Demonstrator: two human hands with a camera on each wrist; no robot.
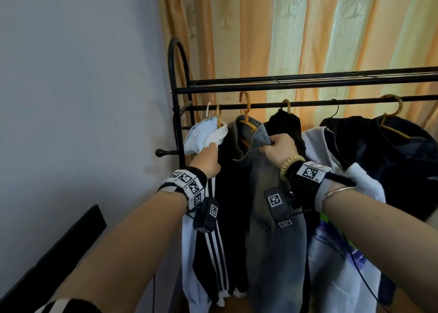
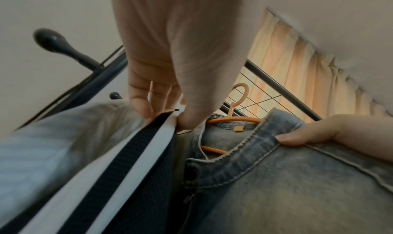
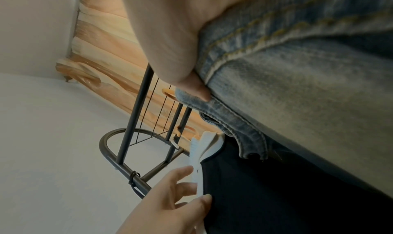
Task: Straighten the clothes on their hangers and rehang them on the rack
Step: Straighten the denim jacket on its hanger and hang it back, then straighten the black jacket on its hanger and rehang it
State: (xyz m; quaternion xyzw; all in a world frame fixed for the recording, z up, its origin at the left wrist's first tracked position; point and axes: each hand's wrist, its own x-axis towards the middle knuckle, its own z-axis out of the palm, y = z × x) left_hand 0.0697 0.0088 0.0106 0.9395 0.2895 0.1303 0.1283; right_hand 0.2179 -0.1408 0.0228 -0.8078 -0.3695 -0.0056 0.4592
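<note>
While the denim jacket (image 1: 267, 194) hangs from its orange hanger (image 1: 246, 120) on the rail (image 1: 308, 104), I note that its collar (image 2: 255, 136) is the part under my right hand (image 1: 280, 150). That hand pinches the collar edge, thumb on the outer face and the other fingers curled behind the fold; the hanger's hook rises directly above and slightly left of those fingertips. The collar's long axis runs roughly along the rail, away from the right thumb (image 3: 191, 88) toward my left hand (image 1: 208, 161), so I judge a pull along that line would settle it square on the hanger.

Left of the jacket, and touching it, hangs a black garment with white stripes (image 1: 218, 241). My left hand pinches its white edge (image 2: 163, 128) between thumb and forefinger, with the remaining fingers loosely spread; the wrist view is blurred here. This hand holds the neighbouring garment aside from the collar. The right hand is the nearer to the jacket's hanger; the left is nearer the rack's end post (image 1: 180, 113).

Beyond the right wrist hang further dark and white garments (image 1: 391, 158), with a curtain (image 1: 308, 28) behind the rack.
</note>
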